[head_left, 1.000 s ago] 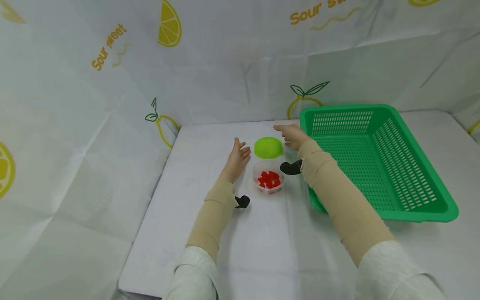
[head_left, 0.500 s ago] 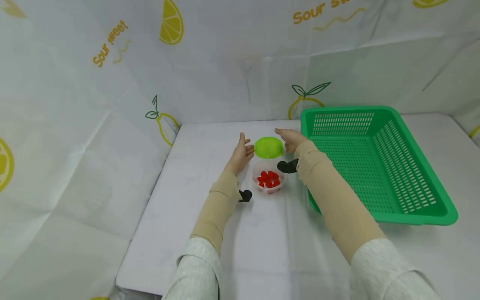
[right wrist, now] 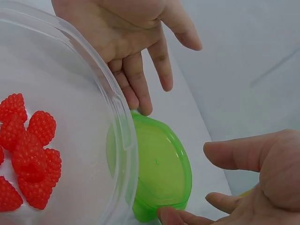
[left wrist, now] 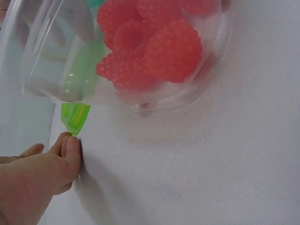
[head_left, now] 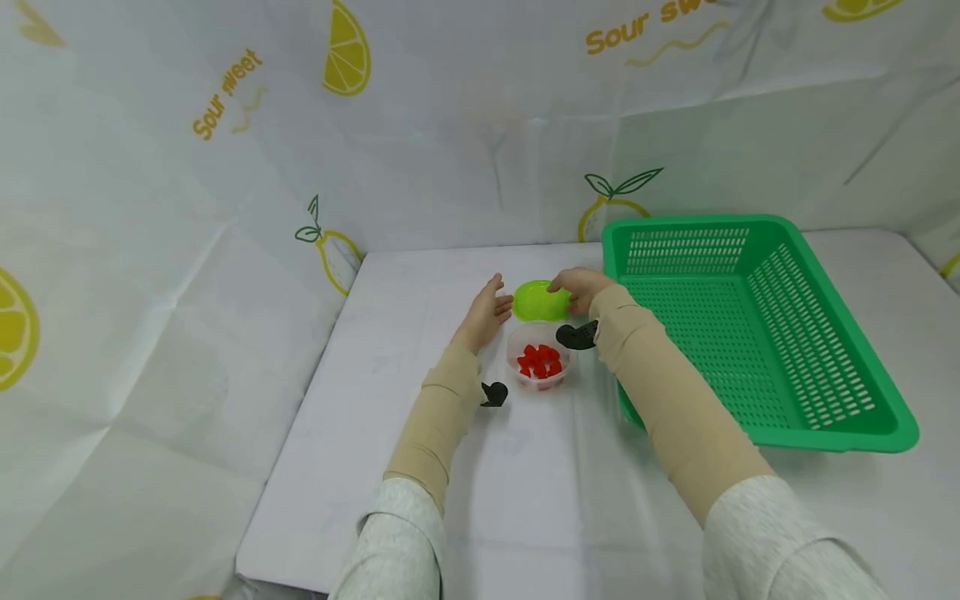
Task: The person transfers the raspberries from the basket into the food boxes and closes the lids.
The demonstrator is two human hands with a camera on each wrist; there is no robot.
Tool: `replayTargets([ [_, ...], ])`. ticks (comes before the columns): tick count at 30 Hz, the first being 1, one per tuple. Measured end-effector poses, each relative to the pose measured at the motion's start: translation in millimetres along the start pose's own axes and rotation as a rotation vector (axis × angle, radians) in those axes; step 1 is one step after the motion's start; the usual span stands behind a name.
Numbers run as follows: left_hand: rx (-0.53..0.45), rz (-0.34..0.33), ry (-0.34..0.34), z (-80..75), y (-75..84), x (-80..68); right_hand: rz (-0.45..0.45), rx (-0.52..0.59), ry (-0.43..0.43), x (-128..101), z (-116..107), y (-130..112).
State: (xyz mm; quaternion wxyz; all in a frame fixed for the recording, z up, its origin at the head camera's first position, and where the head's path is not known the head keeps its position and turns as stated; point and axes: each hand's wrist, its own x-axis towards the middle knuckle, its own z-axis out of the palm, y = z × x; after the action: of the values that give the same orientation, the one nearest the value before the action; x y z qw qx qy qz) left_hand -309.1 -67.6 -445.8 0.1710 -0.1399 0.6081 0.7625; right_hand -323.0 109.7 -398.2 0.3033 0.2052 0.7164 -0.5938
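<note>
A bright green lid [head_left: 534,303] lies on the table between my two hands. My left hand [head_left: 482,318] is at its left edge, fingers extended and fingertips at the rim [right wrist: 140,117]. On the other side is my right hand [head_left: 585,288]; in the right wrist view its fingers touch the lid's edge while the thumb stands away from it. Just nearer than the lid sits a clear round plastic container [head_left: 514,340], open at the top. Several red raspberries [head_left: 542,362] lie in its bottom. Neither hand grips anything.
A large green slotted basket [head_left: 720,325] stands to the right, close beside my right forearm. The white table [head_left: 360,417] ends at the left, next to a lemon-print cloth [head_left: 465,125] that also hangs behind. Black wrist-camera mounts [head_left: 576,337] sit near the container.
My left hand has moved right and forward to the lid's edge. My right hand has come down and nearer, with its thumb now over the lid. The container stays in place.
</note>
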Motion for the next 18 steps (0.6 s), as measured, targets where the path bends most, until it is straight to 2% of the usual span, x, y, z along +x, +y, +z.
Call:
replayTargets([
  [3, 0.008, -0.004, -0.002, 0.9, -0.6, -0.4, 0.015, -0.059, 0.011, -2.7, 1.3, -0.1],
  [6, 0.029, -0.002, -0.027, 2.1, -1.7, -1.4, 0.031, -0.116, -0.015, -5.2, 2.2, -0.4],
  [10, 0.050, 0.010, -0.056, 6.4, -1.5, -3.1, 0.044, -0.041, -0.055, -5.6, 4.0, -1.6],
  [13, 0.114, 0.021, -0.058, 10.7, -0.9, -5.2, 0.035, 0.007, -0.044, -4.5, 5.4, -1.9],
  [18, 0.243, 0.059, -0.042, 11.6, -2.8, -4.8, -0.015, -0.109, -0.022, -6.8, 4.2, -1.5],
])
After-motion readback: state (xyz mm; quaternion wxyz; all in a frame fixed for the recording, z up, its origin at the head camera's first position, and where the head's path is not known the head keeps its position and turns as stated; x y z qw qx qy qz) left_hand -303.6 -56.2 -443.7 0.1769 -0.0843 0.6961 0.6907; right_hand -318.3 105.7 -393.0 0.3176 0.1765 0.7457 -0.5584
